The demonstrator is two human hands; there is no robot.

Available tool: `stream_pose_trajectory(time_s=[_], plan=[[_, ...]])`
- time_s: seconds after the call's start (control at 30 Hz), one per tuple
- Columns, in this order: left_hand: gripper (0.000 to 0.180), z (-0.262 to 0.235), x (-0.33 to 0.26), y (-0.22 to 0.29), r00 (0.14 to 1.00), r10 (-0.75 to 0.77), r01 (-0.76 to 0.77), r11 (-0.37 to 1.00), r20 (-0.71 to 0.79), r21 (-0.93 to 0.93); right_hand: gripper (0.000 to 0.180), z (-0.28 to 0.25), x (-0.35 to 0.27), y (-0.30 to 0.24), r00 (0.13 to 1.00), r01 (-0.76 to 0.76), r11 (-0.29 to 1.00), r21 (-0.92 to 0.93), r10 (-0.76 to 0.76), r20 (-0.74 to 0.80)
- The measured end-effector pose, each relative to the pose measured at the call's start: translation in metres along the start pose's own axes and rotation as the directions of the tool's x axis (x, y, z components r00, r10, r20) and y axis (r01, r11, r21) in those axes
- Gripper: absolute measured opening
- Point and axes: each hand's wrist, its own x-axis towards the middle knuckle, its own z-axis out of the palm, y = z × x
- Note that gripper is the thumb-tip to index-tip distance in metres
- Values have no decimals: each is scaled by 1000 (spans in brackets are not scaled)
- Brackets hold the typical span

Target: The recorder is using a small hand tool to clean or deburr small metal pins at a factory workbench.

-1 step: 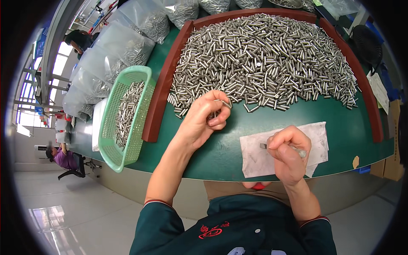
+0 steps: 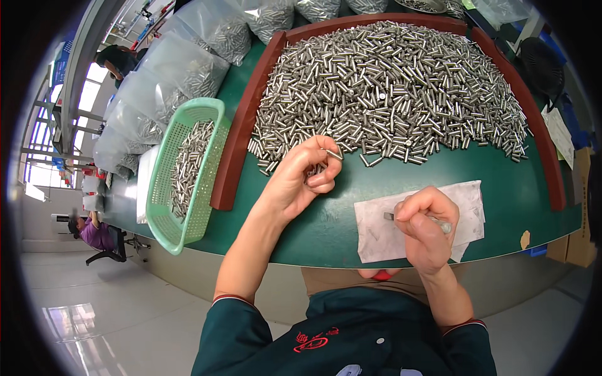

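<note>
Between the thumb and forefinger of my left hand (image 2: pixel 304 172), a short metal pin (image 2: pixel 334 155) is pinched. More metal shows in the curl of its other fingers, partly hidden. This hand is at the near edge of a large pile of similar metal pins (image 2: pixel 382 88) on the green table. My right hand (image 2: pixel 429 229) is closed around a small tool with a flat metal tip (image 2: pixel 389 216) and a clear handle end, most of it covered by my fingers. It is held over a smudged white cloth (image 2: pixel 376 241).
A dark red wooden rail (image 2: pixel 241 138) borders the pile. Left of it stands a green plastic basket (image 2: pixel 164 216) partly filled with pins. Clear bags of pins (image 2: pixel 188 66) line the table's far left. At the right are a black fan (image 2: pixel 540 66) and a paper sheet (image 2: pixel 557 135).
The pin in my left fingertips has tilted slightly. My right hand and the tool look unmoved.
</note>
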Motion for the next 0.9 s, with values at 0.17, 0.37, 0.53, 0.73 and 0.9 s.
stream_pose_trajectory(time_s=[0.17, 0.37, 0.53, 0.73, 0.9], plan=[[8, -5, 1, -3, 1000, 10, -11, 999, -25, -30, 13, 0, 1, 0, 1000, 8, 1000, 4, -8, -5], [16, -6, 3, -4, 1000, 19, -20, 996, 21, 91, 13, 0, 1, -1, 1000, -13, 999, 45, 13, -6], [21, -5, 3, -4, 1000, -10, 7, 992, 25, 124, 12, 0, 1, 1, 1000, 12, 999, 33, -12, -9], [18, -4, 2, -5, 999, -23, 20, 993, 24, 119, 12, -1, -1, 0, 1000, -13, 997, 74, 14, -3], [15, 2, 1, -9, 1000, 2, -10, 957, 26, 289, 11, -2, -1, 1, 1000, 17, 994, 104, -15, -21]])
